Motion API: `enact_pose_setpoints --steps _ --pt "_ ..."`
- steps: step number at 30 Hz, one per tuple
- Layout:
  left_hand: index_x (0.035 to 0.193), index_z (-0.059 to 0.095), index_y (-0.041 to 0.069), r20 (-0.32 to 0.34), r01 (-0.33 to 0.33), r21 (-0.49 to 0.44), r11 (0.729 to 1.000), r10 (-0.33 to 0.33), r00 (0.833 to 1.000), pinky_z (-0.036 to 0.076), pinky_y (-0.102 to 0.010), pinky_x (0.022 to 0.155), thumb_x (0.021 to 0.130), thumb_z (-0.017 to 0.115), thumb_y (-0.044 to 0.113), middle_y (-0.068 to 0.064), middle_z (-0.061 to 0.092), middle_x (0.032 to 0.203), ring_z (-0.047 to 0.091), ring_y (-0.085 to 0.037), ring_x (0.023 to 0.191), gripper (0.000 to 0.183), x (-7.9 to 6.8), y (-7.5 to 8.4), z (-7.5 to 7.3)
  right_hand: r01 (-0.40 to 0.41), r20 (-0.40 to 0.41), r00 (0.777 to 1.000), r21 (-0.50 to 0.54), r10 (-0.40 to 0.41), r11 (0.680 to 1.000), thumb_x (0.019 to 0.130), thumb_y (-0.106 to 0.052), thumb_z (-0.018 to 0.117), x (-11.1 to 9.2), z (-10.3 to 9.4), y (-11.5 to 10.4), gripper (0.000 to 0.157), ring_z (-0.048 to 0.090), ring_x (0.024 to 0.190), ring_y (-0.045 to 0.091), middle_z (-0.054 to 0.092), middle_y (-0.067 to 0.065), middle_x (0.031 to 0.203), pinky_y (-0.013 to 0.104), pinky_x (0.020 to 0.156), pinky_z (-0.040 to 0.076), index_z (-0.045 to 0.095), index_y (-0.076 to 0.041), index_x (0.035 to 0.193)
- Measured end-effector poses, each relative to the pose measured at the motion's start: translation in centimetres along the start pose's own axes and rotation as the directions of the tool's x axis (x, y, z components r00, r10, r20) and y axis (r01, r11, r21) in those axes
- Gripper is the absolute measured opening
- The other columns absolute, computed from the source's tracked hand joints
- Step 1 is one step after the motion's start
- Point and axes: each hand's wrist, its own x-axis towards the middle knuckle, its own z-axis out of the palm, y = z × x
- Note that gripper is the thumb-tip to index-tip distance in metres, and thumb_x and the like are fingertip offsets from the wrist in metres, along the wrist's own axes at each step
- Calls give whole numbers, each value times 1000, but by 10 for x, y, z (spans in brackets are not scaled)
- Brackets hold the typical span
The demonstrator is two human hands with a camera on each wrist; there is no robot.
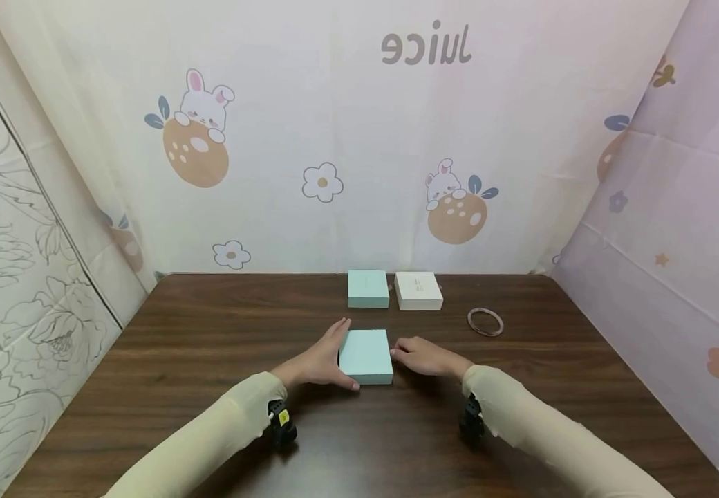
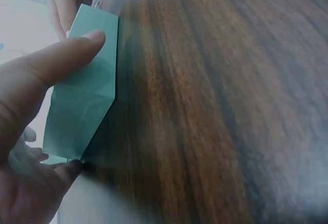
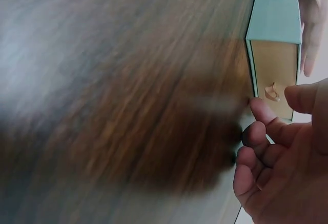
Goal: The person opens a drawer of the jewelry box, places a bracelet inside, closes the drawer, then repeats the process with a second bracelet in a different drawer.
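A mint-green drawer-style gift box (image 1: 366,354) lies flat on the table. My left hand (image 1: 321,361) grips it from the left, the thumb (image 2: 82,52) along its near side and the other fingers toward its far side. On the box's right end, the right wrist view shows a tan drawer front (image 3: 277,62) with a small ribbon pull tab (image 3: 272,92). Beside that end is my right hand (image 1: 424,356), thumb and index finger parted on either side of the tab, the other fingers curled. No contact with the tab is visible.
Toward the back of the dark wooden table (image 1: 222,318) stand another mint-green box (image 1: 368,289) and a white box (image 1: 418,290), side by side. A pale ring-shaped bangle (image 1: 485,333) lies to the right. Printed curtains (image 1: 272,104) border the table's back and sides.
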Motion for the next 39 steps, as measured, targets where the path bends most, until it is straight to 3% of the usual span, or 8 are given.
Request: enact_pose_setpoints --steps 5,10,18,39 --pt "148 13 -9 -13 -13 -5 1000 13 1000 33 -47 102 68 87 32 -24 21 149 34 -33 129 117 3 -1 3 36 18 999 -26 -35 999 102 -11 39 5 2 -1 26 50 77 15 61 5 91 35 73 42 62 0 107" --pt "148 20 -7 -19 -2 18 1000 2 1000 38 -43 97 67 87 32 -20 30 142 42 -28 119 112 5 -3 3 39 4 999 -38 -39 999 101 -10 39 8 6 0 23 47 70 14 56 3 80 34 69 41 61 -3 97" --pt "147 26 -4 -26 -10 31 999 10 1000 40 -39 92 66 87 31 -17 36 136 46 -25 110 107 5 -3 2 41 -44 998 -70 -44 997 100 -10 43 10 12 1 23 39 58 11 43 -3 65 28 59 35 52 -8 79" --pt "148 25 -2 -30 8 46 999 -7 1000 41 -40 92 66 87 33 -16 34 139 46 -25 111 108 3 -5 4 8 -71 997 -95 -15 995 99 -9 44 5 11 10 24 38 59 11 42 -2 65 28 59 33 49 -11 76"
